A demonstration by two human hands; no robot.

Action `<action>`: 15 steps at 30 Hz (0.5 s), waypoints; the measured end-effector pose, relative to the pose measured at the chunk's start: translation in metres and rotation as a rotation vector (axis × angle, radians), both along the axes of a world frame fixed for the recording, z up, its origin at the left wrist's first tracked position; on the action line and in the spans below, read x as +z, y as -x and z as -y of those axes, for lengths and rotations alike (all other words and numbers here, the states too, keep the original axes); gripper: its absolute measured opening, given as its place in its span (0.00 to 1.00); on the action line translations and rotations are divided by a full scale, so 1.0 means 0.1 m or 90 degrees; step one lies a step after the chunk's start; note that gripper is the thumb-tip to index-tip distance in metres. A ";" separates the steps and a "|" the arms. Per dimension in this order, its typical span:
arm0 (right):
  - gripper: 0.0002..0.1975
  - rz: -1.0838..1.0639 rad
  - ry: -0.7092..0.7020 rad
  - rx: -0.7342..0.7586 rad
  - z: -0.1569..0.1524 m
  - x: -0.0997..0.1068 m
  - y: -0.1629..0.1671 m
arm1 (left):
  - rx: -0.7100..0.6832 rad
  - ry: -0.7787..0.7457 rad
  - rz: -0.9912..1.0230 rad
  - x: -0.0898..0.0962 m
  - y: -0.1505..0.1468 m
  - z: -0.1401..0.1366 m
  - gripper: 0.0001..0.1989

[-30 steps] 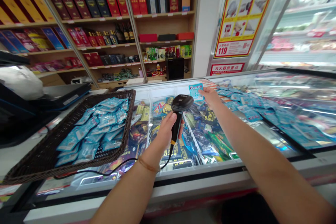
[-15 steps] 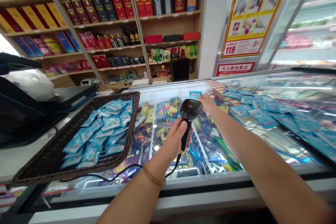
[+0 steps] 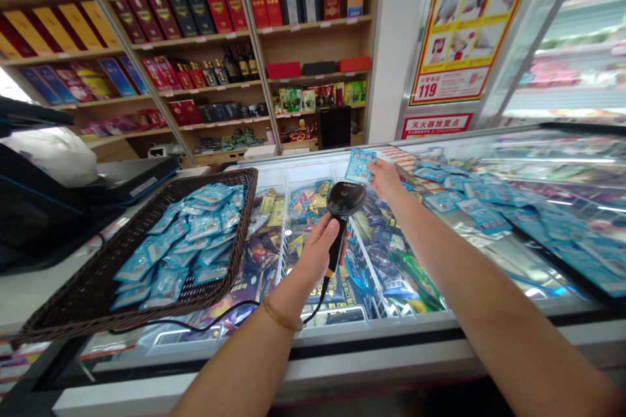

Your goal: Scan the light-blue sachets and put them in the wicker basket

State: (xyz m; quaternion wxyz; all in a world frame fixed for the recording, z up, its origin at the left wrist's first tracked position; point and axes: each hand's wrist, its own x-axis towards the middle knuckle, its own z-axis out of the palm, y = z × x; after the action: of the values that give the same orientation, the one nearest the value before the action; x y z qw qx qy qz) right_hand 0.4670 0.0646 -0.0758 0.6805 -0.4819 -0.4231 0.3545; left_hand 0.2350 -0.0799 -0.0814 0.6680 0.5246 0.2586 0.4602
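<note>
My left hand [image 3: 320,249] is wrapped round the handle of a black barcode scanner [image 3: 346,199], its head tipped up and away over the freezer. A cable runs down from the grip. Just beyond the scanner, my right hand [image 3: 385,180] pinches a small blue packet [image 3: 360,166] by its right edge, with the printed face showing. Packet and scanner are apart. To the left, a dark wicker basket [image 3: 247,208] holds a heap of like blue packets [image 3: 205,225]. More blue packets [image 3: 482,199] lie spread on the freezer glass at the right.
Under my hands is a chest freezer [image 3: 342,332] with packaged goods in wire baskets. A black machine [image 3: 44,195], partly cut off, stands at the left. Shelves of boxes and bottles [image 3: 195,13] rise behind. The scanner's black cable [image 3: 210,326] crosses the freezer's front.
My right hand has raised the blue packet, so more of it shows above the scanner. The scanner has shifted slightly left in view.
</note>
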 end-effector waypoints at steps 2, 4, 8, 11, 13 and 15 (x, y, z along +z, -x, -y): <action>0.10 -0.070 -0.007 0.063 0.05 0.09 0.07 | -0.015 -0.011 -0.003 -0.03 -0.01 -0.02 0.28; 0.12 -0.084 -0.016 0.084 0.10 0.15 0.13 | -0.028 -0.022 -0.002 -0.06 -0.02 -0.03 0.29; 0.16 -0.075 -0.021 0.102 0.16 0.22 0.21 | -0.037 -0.044 -0.003 -0.10 -0.03 -0.05 0.28; 0.16 -0.086 -0.036 0.126 0.18 0.22 0.25 | -0.030 -0.052 0.001 -0.11 -0.03 -0.05 0.28; 0.15 -0.096 -0.043 0.137 0.19 0.23 0.27 | -0.025 -0.057 0.006 -0.12 -0.04 -0.06 0.29; 0.14 -0.100 -0.050 0.145 0.20 0.23 0.29 | -0.022 -0.062 0.009 -0.12 -0.04 -0.06 0.29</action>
State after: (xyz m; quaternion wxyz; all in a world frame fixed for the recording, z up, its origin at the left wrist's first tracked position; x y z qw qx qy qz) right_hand 0.4383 0.0447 -0.0526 0.6850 -0.3749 -0.4342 0.4491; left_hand 0.2387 -0.0735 -0.0932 0.6517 0.5574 0.2220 0.4641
